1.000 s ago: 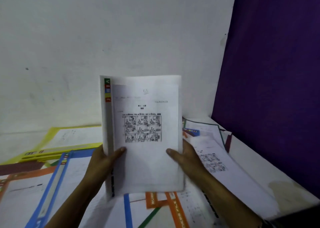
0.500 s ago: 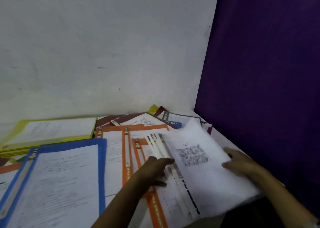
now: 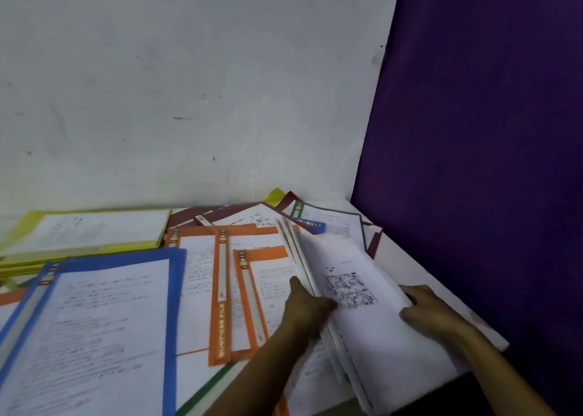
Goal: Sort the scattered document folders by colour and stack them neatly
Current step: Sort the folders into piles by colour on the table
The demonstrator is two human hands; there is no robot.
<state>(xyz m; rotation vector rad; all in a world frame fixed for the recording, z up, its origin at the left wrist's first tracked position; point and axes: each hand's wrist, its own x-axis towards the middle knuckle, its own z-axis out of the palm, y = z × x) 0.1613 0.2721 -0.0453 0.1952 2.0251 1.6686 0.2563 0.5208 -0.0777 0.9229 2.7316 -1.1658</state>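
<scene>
A stack of white folders [image 3: 375, 318] lies at the table's right edge, its top sheet showing a comic-strip print. My left hand [image 3: 307, 305] grips the stack's left spine edge with curled fingers. My right hand [image 3: 426, 310] holds its right edge. Orange folders [image 3: 220, 289] lie overlapping just left of the stack. A blue folder [image 3: 104, 321] lies at the front left. Yellow folders [image 3: 85, 235] form a neat pile at the back left. A green-edged folder [image 3: 331, 223] and maroon ones [image 3: 220, 215] sit at the back.
A white wall rises behind the white table [image 3: 407, 258]. A purple curtain [image 3: 489, 163] hangs close along the table's right side. A green folder edge [image 3: 208, 387] shows under the orange ones near the front.
The white folder that I held upright in both hands has come down flat onto the white stack at the right. Both hands now sit at the stack's edges.
</scene>
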